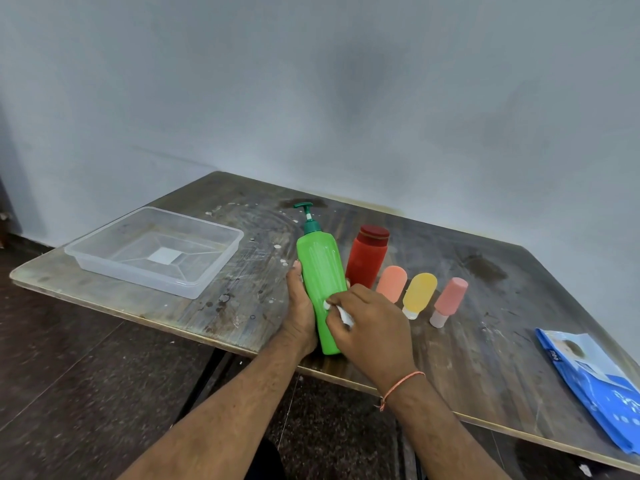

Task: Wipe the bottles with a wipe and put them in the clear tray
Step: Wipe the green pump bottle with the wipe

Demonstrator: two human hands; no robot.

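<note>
green bottle (320, 271) in left grip (300, 308), wipe (343, 315) pinched in right grip (372, 327), near table edge (242, 349)

I held the pump bottle (320, 271) between my left hand (300, 311) and right hand (370, 327), mid-table (485, 358). The tray (221, 252) sat to its left, four more bottles (420, 292) lined up at its right, the wipe pack (595, 382) far right.

the only writing i can make out is on the blue wipes pack (595, 382) at the right end of the table: a short white word near its top edge, too small and blurred to read. the bottles show no labels.
</note>
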